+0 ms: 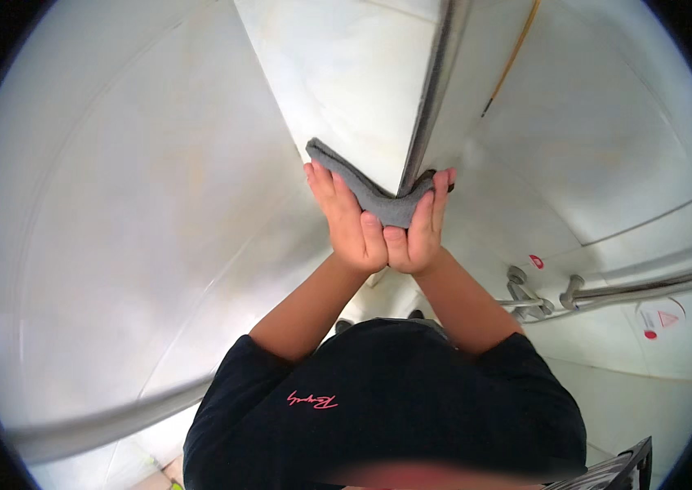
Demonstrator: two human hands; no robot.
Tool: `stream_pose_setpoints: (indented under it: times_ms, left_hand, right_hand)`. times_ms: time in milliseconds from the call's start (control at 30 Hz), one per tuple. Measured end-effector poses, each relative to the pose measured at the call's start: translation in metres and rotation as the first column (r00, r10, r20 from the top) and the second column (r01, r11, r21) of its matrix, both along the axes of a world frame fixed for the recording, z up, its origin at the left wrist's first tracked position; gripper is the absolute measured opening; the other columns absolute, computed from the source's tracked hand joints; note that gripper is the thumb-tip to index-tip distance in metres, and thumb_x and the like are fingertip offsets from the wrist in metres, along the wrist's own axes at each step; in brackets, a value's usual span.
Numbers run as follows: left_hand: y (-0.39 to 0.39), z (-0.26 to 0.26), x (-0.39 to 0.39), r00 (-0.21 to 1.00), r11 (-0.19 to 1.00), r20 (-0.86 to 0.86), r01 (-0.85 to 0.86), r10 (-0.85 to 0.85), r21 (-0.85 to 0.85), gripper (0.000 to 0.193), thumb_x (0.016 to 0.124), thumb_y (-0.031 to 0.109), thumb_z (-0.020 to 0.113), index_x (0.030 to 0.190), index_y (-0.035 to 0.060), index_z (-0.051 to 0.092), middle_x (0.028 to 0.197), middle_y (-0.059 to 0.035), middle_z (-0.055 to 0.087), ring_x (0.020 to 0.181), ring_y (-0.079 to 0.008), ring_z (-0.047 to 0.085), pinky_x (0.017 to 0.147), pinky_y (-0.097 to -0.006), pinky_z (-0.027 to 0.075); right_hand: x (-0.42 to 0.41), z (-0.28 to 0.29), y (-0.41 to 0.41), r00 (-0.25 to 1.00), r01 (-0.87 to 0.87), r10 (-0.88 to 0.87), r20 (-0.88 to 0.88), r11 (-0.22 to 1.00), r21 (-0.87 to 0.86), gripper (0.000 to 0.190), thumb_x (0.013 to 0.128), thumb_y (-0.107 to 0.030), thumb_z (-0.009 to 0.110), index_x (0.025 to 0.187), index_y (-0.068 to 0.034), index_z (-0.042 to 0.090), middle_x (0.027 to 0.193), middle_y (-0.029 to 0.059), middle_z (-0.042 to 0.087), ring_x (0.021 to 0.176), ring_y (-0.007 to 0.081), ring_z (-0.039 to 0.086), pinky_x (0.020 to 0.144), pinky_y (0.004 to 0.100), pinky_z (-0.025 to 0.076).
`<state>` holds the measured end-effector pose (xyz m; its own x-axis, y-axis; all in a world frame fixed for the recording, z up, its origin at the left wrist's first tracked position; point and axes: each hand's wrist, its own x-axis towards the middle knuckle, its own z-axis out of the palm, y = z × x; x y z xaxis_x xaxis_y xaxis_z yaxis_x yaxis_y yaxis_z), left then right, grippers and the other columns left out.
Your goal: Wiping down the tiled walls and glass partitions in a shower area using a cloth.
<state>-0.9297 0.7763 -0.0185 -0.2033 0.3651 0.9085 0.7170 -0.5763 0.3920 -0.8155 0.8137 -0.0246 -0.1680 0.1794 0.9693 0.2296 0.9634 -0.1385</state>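
A folded grey cloth (pixel 376 199) bends in a V around the lower end of a dark metal edge strip (pixel 425 116), where two pale wall faces meet. My left hand (pixel 349 226) presses the cloth's left part against the pale panel (pixel 346 73), fingers stretched along it. On the other side my right hand (pixel 420 236) holds the shorter end, its fingertips pointing up and away. Both thumbs lie close together below the fold, and the wrists nearly touch. The palm sides against the cloth are hidden.
Right of my arms, a wall-mounted metal valve fitting (pixel 523 294) and a metal bar (pixel 640 288) jut out near a round warning sticker (pixel 661 318). A thin yellowish rod (pixel 511 58) is at upper right. A grey rail (pixel 113 416) crosses lower left.
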Motion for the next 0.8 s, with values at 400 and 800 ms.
stream_pose_setpoints:
  times_ms: [400, 800]
  left_hand:
    - [-0.032, -0.083, 0.01, 0.984, 0.899, 0.155, -0.005, 0.082, -0.437, 0.063, 0.093, 0.017, 0.038, 0.146, -0.0105, 0.02, 0.153, -0.0325, 0.016, 0.142, -0.0482, 0.017, 0.116, -0.049, 0.013]
    - [-0.053, -0.079, 0.015, 0.98, 0.88, 0.166, -0.018, 0.109, -0.475, 0.053, 0.097, 0.017, 0.035, 0.146, -0.0031, 0.031, 0.151, -0.0298, 0.017, 0.136, -0.0435, 0.022, 0.111, -0.0465, 0.023]
  right_hand:
    - [0.0, -0.104, 0.0, 0.991, -0.095, 0.111, 0.081, 0.979, -0.179, 0.054, 0.095, -0.021, 0.052, 0.137, 0.009, 0.036, 0.146, 0.0351, 0.029, 0.137, 0.0559, 0.022, 0.11, 0.0641, 0.017]
    - [0.001, -0.066, -0.018, 0.916, -0.358, 0.394, 0.071, 0.886, -0.296, 0.042, 0.096, -0.004, 0.044, 0.135, 0.011, 0.04, 0.139, 0.0324, 0.041, 0.131, 0.0523, 0.034, 0.108, 0.0621, 0.024]
